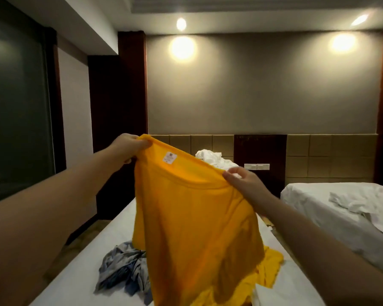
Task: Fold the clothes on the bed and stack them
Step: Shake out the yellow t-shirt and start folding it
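Yellow t-shirt (192,217) hangs above the bed (84,274), left hand (129,146) and right hand (244,183) each pinching its top edge. Looks barely started to me: grey garment (122,268) lies crumpled, no stack visible.

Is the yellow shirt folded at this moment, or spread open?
Spread open, not folded. The left hand and right hand hold the yellow shirt by its top edge, and it hangs loose over the bed.

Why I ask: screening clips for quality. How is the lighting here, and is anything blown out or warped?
Head view: dim, warm lighting; wall light pools blow out; verticals lean from wide-angle distortion; yellow shirt, gripped by left hand and right hand, is clear, its label unreadable.
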Action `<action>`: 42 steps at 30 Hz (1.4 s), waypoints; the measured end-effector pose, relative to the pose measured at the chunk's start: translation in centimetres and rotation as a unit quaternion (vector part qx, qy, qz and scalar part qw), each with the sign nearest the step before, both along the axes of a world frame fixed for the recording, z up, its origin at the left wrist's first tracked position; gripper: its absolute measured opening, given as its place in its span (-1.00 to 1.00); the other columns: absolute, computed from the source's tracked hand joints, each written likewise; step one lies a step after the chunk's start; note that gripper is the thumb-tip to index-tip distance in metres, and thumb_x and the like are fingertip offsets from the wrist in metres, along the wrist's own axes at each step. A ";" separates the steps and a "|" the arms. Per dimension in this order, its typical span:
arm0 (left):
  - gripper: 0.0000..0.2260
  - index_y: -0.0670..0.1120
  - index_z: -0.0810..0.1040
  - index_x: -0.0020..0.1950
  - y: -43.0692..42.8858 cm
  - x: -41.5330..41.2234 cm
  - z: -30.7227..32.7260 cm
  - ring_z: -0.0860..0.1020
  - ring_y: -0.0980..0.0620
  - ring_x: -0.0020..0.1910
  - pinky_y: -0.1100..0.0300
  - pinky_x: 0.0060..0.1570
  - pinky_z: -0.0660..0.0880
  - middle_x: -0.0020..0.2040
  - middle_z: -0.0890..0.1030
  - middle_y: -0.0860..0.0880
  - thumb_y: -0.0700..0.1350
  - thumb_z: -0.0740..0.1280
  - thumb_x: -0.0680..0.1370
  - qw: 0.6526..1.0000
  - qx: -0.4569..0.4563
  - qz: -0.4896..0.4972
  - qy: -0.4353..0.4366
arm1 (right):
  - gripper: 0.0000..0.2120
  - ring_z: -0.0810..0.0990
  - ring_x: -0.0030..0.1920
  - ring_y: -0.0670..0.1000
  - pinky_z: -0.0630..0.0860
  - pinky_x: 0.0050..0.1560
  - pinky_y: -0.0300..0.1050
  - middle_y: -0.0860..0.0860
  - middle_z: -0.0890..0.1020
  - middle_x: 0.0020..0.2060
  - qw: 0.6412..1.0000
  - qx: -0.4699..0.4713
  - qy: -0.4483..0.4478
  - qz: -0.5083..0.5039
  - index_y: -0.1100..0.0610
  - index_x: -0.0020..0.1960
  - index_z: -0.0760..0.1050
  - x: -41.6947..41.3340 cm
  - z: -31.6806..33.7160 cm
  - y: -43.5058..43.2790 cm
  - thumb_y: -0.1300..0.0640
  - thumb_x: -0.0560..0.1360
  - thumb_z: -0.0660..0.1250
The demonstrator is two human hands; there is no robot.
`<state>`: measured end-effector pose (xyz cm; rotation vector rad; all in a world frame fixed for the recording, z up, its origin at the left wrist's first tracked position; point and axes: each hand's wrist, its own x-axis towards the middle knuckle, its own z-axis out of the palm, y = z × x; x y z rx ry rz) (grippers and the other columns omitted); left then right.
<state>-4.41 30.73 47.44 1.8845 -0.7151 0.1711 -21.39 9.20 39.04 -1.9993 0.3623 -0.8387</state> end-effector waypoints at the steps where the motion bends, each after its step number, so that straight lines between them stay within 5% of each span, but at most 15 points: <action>1: -0.64 -0.18 0.40 0.27 0.8 0.5 -0.1 0.46 -0.19 0.12 0.02 0.10 0.44 0.14 0.45 -0.20 -0.02 0.30 0.55 0.999 -0.020 -0.017 0.040 | -0.78 0.48 0.03 0.02 0.50 -0.09 -0.12 0.01 0.43 0.13 0.999 -0.010 0.018 0.025 -0.04 0.12 0.41 -0.6 0.9 0.1 -0.09 0.51 0.25; 3: -0.54 -0.15 0.35 0.36 2.3 1.4 -0.4 0.44 -0.22 0.21 -0.10 0.22 0.42 0.25 0.43 -0.21 -0.04 0.34 0.52 0.995 -0.036 -0.042 0.081 | -0.87 0.46 0.08 0.08 0.50 -0.01 -0.07 0.03 0.41 0.15 0.997 -0.046 0.040 0.048 -0.08 0.04 0.41 -1.8 2.4 0.1 -0.02 0.51 0.29; 8: -0.59 -0.10 0.40 0.30 3.7 2.3 -1.0 0.49 -0.22 0.13 -0.18 0.20 0.43 0.20 0.47 -0.21 -0.03 0.35 0.50 0.990 -0.014 -0.100 0.099 | -0.67 0.42 0.14 0.06 0.43 0.16 0.03 -0.04 0.42 0.09 0.977 -0.194 0.078 0.032 -0.06 0.11 0.39 -3.0 4.3 0.5 0.10 0.42 0.42; 13: -0.57 -0.10 0.40 0.27 4.1 3.5 -1.7 0.49 -0.21 0.07 -0.16 0.13 0.46 0.19 0.47 -0.23 -0.02 0.37 0.45 0.993 0.062 -0.080 0.057 | -0.77 0.46 0.00 0.03 0.43 -0.02 -0.16 0.04 0.50 -0.02 0.967 -0.251 0.036 0.004 0.04 0.03 0.41 -2.3 4.4 0.0 0.09 0.45 0.40; 16: -0.40 -0.09 0.41 0.22 4.7 3.1 -1.9 0.53 -0.19 0.02 -0.08 -0.01 0.52 0.18 0.49 -0.22 0.09 0.46 0.25 0.983 0.104 -0.125 0.083 | -0.87 0.45 -0.09 -0.05 0.39 -0.13 -0.28 -0.04 0.49 -0.14 0.958 -0.285 0.031 -0.021 0.06 -0.03 0.44 -2.1 4.1 -1.1 0.06 0.49 0.35; 20: 0.00 -0.02 0.46 0.16 5.2 3.8 -2.4 0.56 -0.16 0.00 0.11 -0.25 0.59 0.08 0.53 -0.14 0.30 0.58 -0.21 0.957 0.131 -0.227 0.121 | -0.90 0.40 -0.15 -0.11 0.33 -0.18 -0.29 -0.04 0.45 -0.18 0.964 -0.259 -0.026 -0.059 0.09 -0.04 0.44 -1.8 4.0 -2.2 0.08 0.51 0.32; 29: -0.19 -0.13 0.51 0.12 5.2 3.8 -1.7 0.64 0.04 -0.14 0.22 -0.22 0.57 -0.10 0.62 -0.03 0.12 0.65 -0.03 0.932 0.117 -0.318 0.128 | -0.67 0.39 0.01 0.04 0.31 -0.04 -0.10 0.06 0.42 0.02 0.980 -0.168 0.001 -0.107 0.18 0.24 0.39 -0.3 4.6 -3.1 0.00 0.57 0.21; 34: -0.14 -0.07 0.52 0.12 5.2 4.0 -2.5 0.63 0.05 -0.19 0.23 -0.27 0.57 -0.05 0.57 -0.05 0.23 0.62 -0.09 0.938 0.099 -0.308 0.122 | -0.80 0.46 -0.09 -0.04 0.39 -0.19 -0.16 -0.05 0.47 -0.06 0.999 -0.041 0.031 -0.010 0.01 0.13 0.47 -1.3 4.6 -2.8 -0.01 0.54 0.25; 38: -0.07 -0.08 0.48 0.14 5.2 4.4 -3.1 0.58 -0.03 -0.13 0.20 -0.26 0.58 0.00 0.53 -0.09 0.27 0.60 -0.14 0.938 0.103 -0.308 0.124 | -0.86 0.49 -0.08 -0.04 0.43 -0.08 -0.10 -0.05 0.51 -0.09 0.997 -0.043 0.063 -0.013 0.02 0.05 0.52 -1.6 4.2 -3.3 0.03 0.56 0.24; 42: -0.27 -0.08 0.54 -0.07 4.8 4.8 -3.1 0.57 0.04 -0.30 0.22 -0.33 0.56 -0.20 0.55 -0.05 0.23 0.62 -0.10 0.925 0.068 -0.344 0.147 | -0.84 0.46 -0.11 -0.07 0.41 -0.18 -0.17 -0.08 0.48 -0.11 0.998 -0.042 0.027 -0.034 0.02 0.08 0.47 -1.4 4.2 -3.4 0.00 0.57 0.21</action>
